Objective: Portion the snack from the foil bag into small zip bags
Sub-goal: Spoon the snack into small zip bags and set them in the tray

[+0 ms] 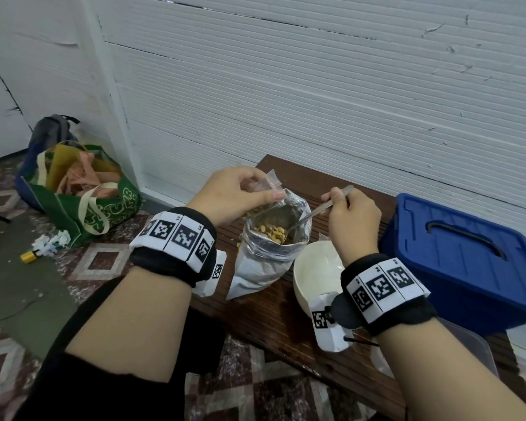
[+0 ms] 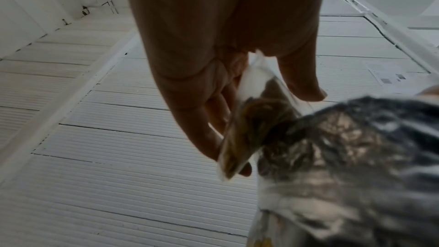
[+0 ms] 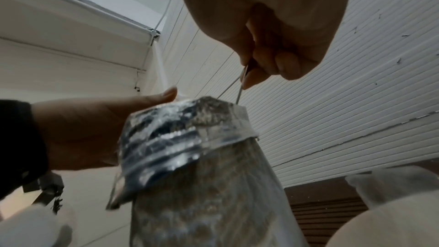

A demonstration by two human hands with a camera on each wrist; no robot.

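Note:
A silver foil bag (image 1: 261, 265) stands open on the brown table (image 1: 289, 323), with tan snack pieces (image 1: 271, 230) inside. My left hand (image 1: 234, 192) pinches a small clear zip bag (image 1: 272, 180) at the foil bag's far rim; in the left wrist view this zip bag (image 2: 247, 127) holds some snack and hangs between my fingers (image 2: 209, 119) and thumb beside the foil bag (image 2: 344, 166). My right hand (image 1: 351, 220) grips a metal spoon (image 1: 310, 214) by its handle, bowl down inside the foil bag. The right wrist view shows the spoon shaft (image 3: 240, 91) entering the foil bag (image 3: 190, 138).
A white bowl (image 1: 312, 268) sits right of the foil bag, under my right wrist. A blue lidded bin (image 1: 468, 256) stands at the table's right end. A green tote bag (image 1: 82, 192) and a backpack (image 1: 47, 132) lie on the tiled floor at left. A white wall runs behind.

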